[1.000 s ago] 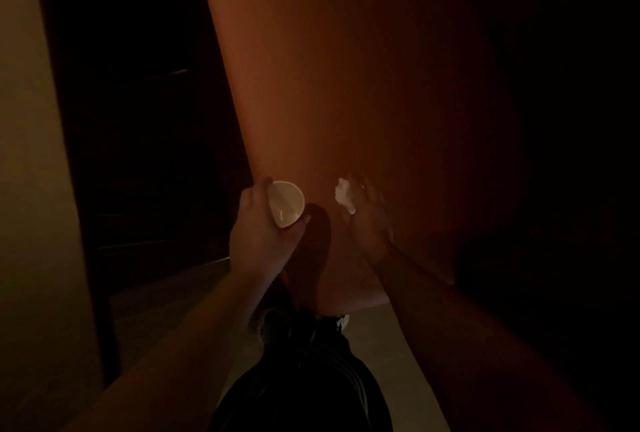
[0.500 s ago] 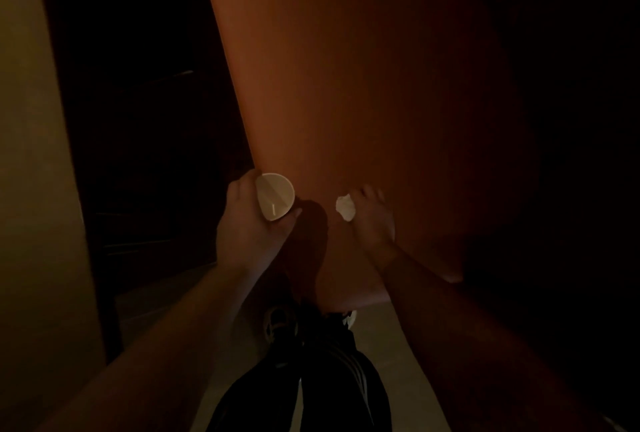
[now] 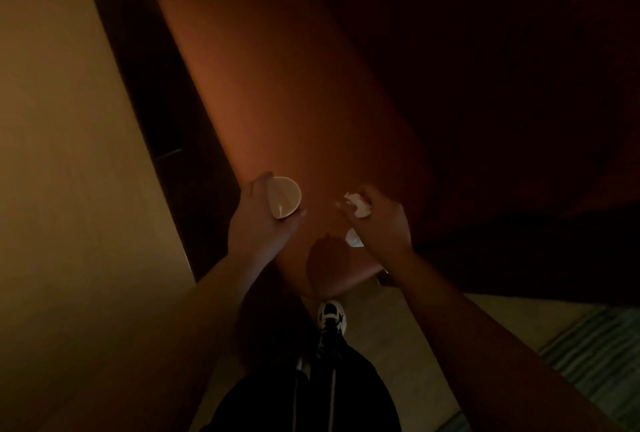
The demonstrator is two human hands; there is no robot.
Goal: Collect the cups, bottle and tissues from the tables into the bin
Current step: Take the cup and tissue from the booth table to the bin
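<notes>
The room is very dim. My left hand [image 3: 258, 215] grips a white paper cup [image 3: 285, 196] tilted on its side, its mouth facing right, over the near end of a long orange-brown table [image 3: 294, 92]. My right hand [image 3: 379, 223] is closed around crumpled white tissues [image 3: 358, 204]; another bit of tissue [image 3: 354, 237] shows under the palm, close to the table's near edge. No bottle or bin is visible.
A pale wall [image 3: 69, 154] runs along the left, with a dark gap between it and the table. My dark trousers and one shoe [image 3: 331, 315] stand on light floor below. A striped rug [image 3: 595, 355] lies at the lower right. The right side is too dark to read.
My right hand has closed over the tissues and gathered them toward the table's near edge. The view has pulled back, showing the table's far end. My left hand keeps the cup.
</notes>
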